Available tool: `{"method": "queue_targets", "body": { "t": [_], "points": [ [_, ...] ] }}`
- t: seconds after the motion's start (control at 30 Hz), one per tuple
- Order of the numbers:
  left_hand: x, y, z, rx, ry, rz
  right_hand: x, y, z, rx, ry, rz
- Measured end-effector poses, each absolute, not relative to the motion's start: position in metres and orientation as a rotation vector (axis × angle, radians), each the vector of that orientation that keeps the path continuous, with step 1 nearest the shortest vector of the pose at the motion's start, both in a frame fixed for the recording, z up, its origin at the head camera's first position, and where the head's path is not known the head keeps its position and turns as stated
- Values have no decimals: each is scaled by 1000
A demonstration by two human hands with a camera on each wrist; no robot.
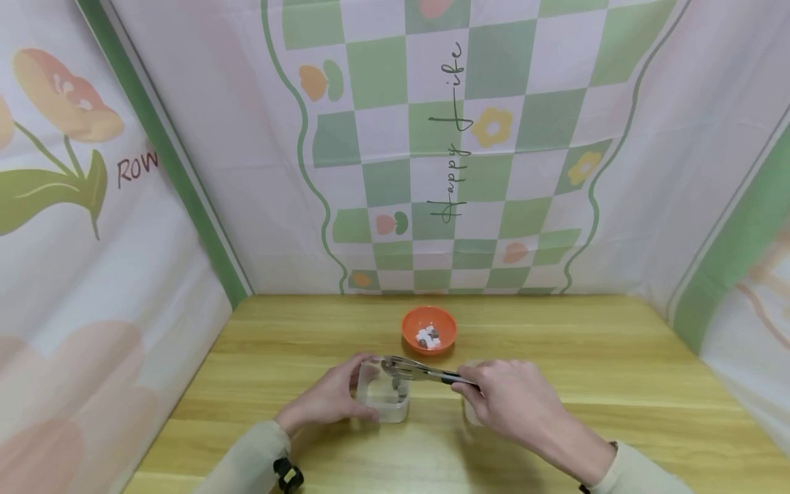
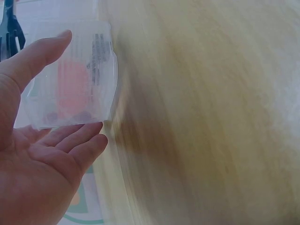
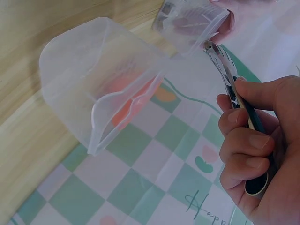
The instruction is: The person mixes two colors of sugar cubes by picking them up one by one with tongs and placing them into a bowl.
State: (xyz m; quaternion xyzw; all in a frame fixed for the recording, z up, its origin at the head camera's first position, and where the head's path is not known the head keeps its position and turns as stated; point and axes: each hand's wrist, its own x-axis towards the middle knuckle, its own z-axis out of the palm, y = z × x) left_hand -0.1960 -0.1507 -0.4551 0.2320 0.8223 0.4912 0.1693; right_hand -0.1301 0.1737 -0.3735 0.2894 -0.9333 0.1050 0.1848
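My left hand (image 1: 330, 394) holds a clear plastic container (image 1: 384, 412) by its sides, thumb on the near side and fingers on the far side. Several small dark brown cubes (image 1: 401, 392) lie along the container's right side. My right hand (image 1: 512, 398) grips a pair of metal tongs (image 1: 426, 372) with dark handles. Their tips reach over the left container's rim; whether anything is between them I cannot tell. A second clear container (image 3: 101, 70) stands under the right hand, largely covered by it in the head view.
An orange bowl (image 1: 430, 312) with several white and brown cubes (image 1: 428, 337) stands behind the containers. All are on a wooden table (image 1: 296, 329). Printed curtains (image 1: 494, 171) hang behind the table and at both sides.
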Motion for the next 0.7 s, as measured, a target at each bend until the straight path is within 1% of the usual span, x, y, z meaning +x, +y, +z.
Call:
{"method": "queue_targets", "body": {
  "t": [0.43,0.7],
  "points": [
    [-197,-152,-455,697,2357,1387,-134,183,-368,708,-2660,263],
    [-198,-151,-457,701,2351,1383,-137,193,-371,662,-2697,280]
  ]
}}
